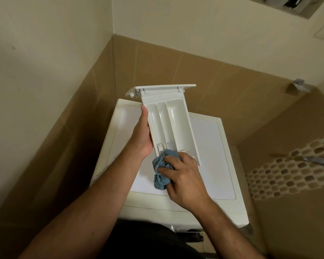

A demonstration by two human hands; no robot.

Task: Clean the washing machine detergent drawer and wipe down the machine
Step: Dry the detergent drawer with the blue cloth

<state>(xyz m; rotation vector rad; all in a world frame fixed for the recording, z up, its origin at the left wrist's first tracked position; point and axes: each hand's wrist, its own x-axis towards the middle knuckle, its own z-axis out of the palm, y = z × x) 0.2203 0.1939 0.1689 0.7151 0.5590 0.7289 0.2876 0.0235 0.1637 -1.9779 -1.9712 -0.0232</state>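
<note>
On the left, a plain cream wall (36,71) meets brown tile in the corner. Your left hand (142,139) grips the detergent drawer (168,120) by its left edge, thumb running up the side wall; the fingers wrap behind it, out of sight. The drawer is out of the machine, held tilted above the washing machine (209,146), front panel farthest from you, its three compartments facing you.

Next, at the drawer's near end, your right hand (183,176) has its fingers (168,161) curled and clamped on a bunched blue cloth (161,174), which is pressed against the small fittings at that end.

To the right sit the machine's white top, then a mosaic tile band (288,176) on the far wall.

What could go wrong, as a judgement: the drawer is supported from one side only, so a firm push with the cloth could twist it out of your left hand and drop it onto the machine top. The cloth could also snag on the small fittings and strain them.

Hard to tell: whether residue remains in the compartments, since the white plastic shows little detail. The cloth and your right hand cover the drawer's near corner. The machine's front and the drawer slot are hidden below your arms.
</note>
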